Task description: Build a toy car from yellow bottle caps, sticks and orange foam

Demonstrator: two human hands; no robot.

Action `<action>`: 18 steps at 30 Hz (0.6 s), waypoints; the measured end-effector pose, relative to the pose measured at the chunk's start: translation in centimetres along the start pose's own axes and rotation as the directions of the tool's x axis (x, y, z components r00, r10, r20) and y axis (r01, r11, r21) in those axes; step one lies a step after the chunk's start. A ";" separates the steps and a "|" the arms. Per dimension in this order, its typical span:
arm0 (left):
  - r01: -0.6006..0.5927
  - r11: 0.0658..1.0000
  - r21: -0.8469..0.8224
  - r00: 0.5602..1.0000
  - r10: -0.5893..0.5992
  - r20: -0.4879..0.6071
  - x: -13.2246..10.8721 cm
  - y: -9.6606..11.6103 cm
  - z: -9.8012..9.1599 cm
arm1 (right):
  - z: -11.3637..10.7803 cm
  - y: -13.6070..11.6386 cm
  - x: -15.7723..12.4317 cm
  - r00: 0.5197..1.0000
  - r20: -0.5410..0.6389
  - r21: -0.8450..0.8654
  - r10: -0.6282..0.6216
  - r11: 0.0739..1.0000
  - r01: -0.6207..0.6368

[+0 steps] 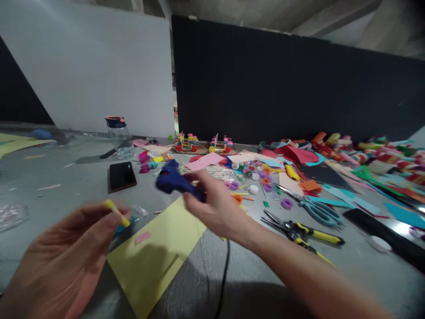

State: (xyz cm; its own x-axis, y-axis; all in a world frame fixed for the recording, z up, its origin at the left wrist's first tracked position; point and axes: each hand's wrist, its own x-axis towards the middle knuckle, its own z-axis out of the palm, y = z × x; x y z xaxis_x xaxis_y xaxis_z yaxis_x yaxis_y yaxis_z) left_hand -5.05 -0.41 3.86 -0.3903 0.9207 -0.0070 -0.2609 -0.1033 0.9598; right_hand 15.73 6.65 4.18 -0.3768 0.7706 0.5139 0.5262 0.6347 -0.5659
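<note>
My right hand (217,206) is closed around the handle of a blue glue gun (174,179), whose nozzle points left over the table; its black cord (224,274) runs down toward me. My left hand (66,261), low at the left, pinches a short yellow stick (116,212) between thumb and fingers. Both hands are slightly blurred. A yellow paper sheet (156,252) lies on the grey table below and between them, with a small pink scrap (142,237) on it.
A black phone (122,176) and a glass jar (118,135) sit at the left rear. Scissors (315,208), yellow-handled pliers (303,231), bottle caps, coloured paper scraps and small stick models (202,144) crowd the middle and right. A black wall stands behind.
</note>
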 end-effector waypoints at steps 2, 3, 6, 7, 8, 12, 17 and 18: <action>0.075 0.996 -0.045 0.995 -0.071 0.077 -0.1 0.0 2.2 | -3.2 0.7 -2.7 0.980 -0.003 0.393 0.197 0.902 -0.180; 0.153 0.987 -0.051 0.980 -0.145 0.139 0.1 -0.4 3.3 | -4.5 1.3 -4.1 0.963 -0.010 0.519 0.268 0.825 -0.224; 0.262 0.959 0.112 0.873 -0.285 0.396 1.3 -2.3 6.2 | -7.3 3.4 -7.8 0.908 0.037 0.653 0.416 0.678 -0.337; 0.191 0.963 0.191 0.857 -0.258 0.445 1.8 -3.1 7.1 | -7.8 4.1 -8.8 0.898 0.052 0.663 0.438 0.657 -0.359; 0.132 0.951 0.281 0.841 -0.257 0.475 2.3 -3.8 8.0 | -8.3 4.8 -9.5 0.890 0.060 0.675 0.453 0.638 -0.371; -0.180 0.871 0.457 0.712 -0.205 0.671 4.1 -6.1 10.7 | -8.9 6.9 -10.8 0.858 0.131 0.737 0.497 0.530 -0.419; -0.337 0.817 0.469 0.643 -0.165 0.748 6.4 -7.8 11.1 | -8.6 8.2 -11.1 0.828 0.196 0.817 0.525 0.380 -0.434; -0.313 0.822 0.477 0.647 -0.183 0.740 6.7 -8.1 11.0 | -8.5 8.4 -11.1 0.816 0.183 0.824 0.549 0.367 -0.432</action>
State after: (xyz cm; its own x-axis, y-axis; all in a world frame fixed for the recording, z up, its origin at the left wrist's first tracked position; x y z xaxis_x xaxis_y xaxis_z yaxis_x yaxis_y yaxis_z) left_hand 4.16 10.77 -0.84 0.4493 0.8930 0.0271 0.3285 -0.1934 0.9245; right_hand 30.87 2.93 -0.82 -0.1575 0.9875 -0.0094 -0.2727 -0.0526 -0.9607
